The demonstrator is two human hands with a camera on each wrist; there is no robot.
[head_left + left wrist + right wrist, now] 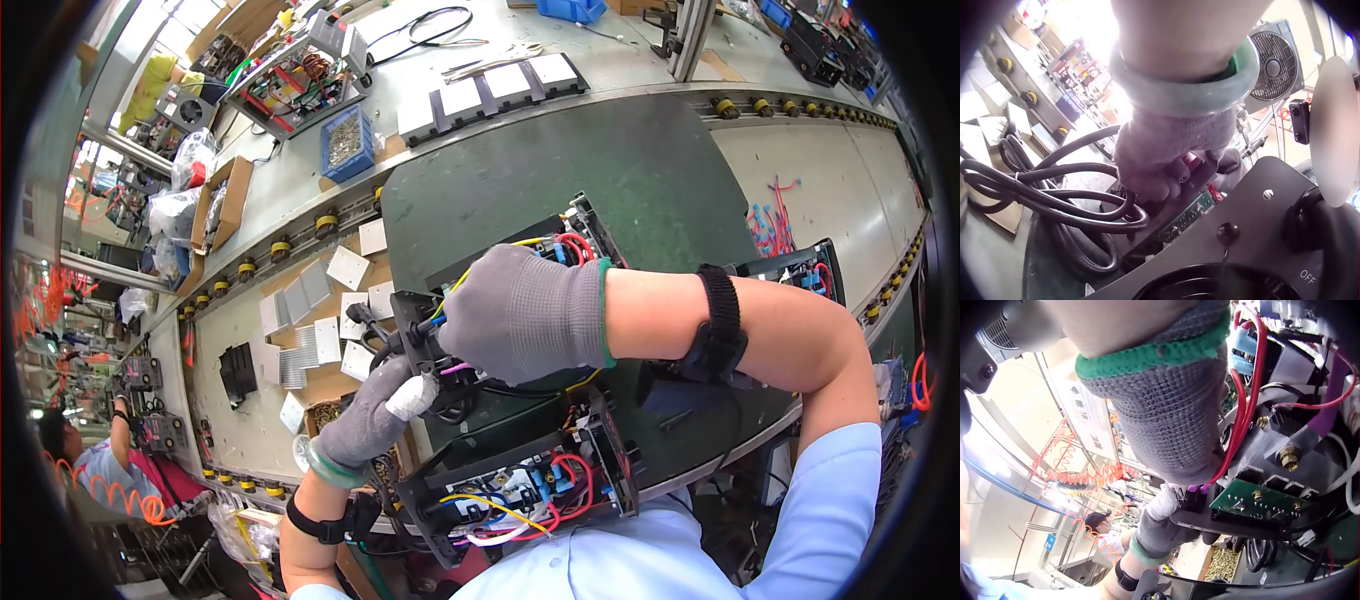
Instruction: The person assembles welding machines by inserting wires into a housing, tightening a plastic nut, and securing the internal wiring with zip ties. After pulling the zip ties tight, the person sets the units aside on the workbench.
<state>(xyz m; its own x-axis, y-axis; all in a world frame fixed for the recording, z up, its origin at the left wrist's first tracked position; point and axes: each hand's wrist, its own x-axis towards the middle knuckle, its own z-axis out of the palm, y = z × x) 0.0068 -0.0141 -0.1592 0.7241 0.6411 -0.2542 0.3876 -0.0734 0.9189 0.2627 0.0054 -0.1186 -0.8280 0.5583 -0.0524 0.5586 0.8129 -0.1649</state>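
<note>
In the head view, two open black electrical units with bundled wires lie in front of me. My left hand [375,415], in a grey glove with white wrapping on the thumb [412,397], holds the edge of the farther unit's black end panel [412,325]. The left wrist view shows its curled fingers [1157,187] at that panel, near a looped black power cable [1060,194]. My gloved right hand [530,315] reaches over the same unit, its fingertips hidden behind the glove. Red wires [1244,419] and a green circuit board [1260,499] lie close by that hand.
The nearer unit [520,485] lies against my body on the green mat [660,170]. White-faced plates [348,268] are scattered left. A blue bin [347,143] of small parts stands beyond the roller rail [327,225]. Another person [100,460] sits far left.
</note>
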